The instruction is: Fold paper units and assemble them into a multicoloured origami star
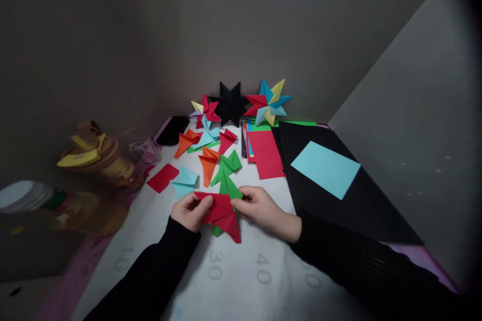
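My left hand is closed on the left side of a red folded paper piece, thumb on top. At the piece's right edge my right hand pinches it between thumb and fingers. A green folded paper piece rises behind the red one, close against my right fingertips; whether the two are joined I cannot tell. A pointed red flap hangs down toward me, with a bit of green showing beneath. Just beyond lie a light blue folded piece, an orange folded piece and another green folded piece.
Paper stars, including a black star and a multicoloured star, lean on the back wall. Red sheets and black card with a light blue sheet lie right. A jar, pot and phone stand left.
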Action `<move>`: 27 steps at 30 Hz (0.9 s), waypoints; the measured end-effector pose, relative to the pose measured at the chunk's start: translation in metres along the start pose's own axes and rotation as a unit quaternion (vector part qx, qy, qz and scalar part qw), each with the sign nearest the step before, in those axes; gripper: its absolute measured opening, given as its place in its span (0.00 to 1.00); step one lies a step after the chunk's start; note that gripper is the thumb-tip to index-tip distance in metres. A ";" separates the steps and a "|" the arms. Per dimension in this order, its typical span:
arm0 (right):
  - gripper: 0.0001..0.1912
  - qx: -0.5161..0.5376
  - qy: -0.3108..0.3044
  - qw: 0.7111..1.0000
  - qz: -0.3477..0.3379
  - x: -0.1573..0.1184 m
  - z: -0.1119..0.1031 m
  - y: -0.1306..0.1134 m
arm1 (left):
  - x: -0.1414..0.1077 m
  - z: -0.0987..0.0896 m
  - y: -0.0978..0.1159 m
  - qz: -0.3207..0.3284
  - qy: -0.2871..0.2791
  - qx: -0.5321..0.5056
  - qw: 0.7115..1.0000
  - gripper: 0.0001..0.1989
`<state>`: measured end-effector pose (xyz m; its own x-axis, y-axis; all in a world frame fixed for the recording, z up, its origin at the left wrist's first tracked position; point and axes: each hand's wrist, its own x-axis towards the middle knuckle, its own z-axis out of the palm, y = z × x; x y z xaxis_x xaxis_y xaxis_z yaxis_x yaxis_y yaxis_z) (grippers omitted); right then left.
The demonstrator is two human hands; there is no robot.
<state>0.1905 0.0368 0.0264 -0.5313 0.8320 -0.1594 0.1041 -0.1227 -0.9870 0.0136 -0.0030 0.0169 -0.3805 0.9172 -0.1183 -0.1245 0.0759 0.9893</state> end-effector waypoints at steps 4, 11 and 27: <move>0.12 0.010 -0.032 0.999 0.042 0.003 -0.004 0.006 | 0.001 -0.001 0.000 -0.013 0.005 0.018 1.000 0.13; 0.15 0.052 -0.062 0.994 0.075 0.008 -0.010 0.010 | 0.003 -0.002 0.006 -0.005 -0.019 0.049 0.999 0.15; 0.06 0.123 -0.069 0.989 0.033 0.003 0.007 0.004 | 0.007 0.000 0.006 -0.092 -0.144 -0.024 0.985 0.18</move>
<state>0.1837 0.0344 0.0216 -0.6417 0.7381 -0.2084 -0.0561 -0.3162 -0.9470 0.0099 0.0041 0.0219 -0.0718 0.9631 -0.2595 -0.2133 0.2393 0.9472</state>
